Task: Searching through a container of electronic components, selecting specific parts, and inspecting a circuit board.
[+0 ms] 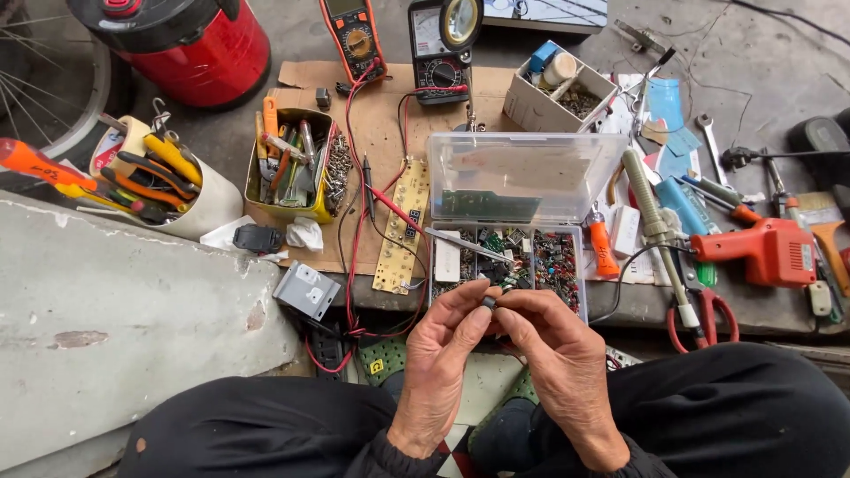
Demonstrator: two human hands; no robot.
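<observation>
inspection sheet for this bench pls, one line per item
surface: brown cardboard sheet on a grey concrete floor, crowded.
job's things: small dark part pinched between both hands; clear parts box, lid up, full of tiny components.
clutter: pale circuit board, yellow tin of tools, white tub of pliers, orange solder gun, red-handled scissors.
grippers: left hand and right hand meet at the part, fingers closed on it.
cables: red and black test leads run from two meters across the cardboard.
surroundings: red canister, bicycle wheel, concrete slab.
</observation>
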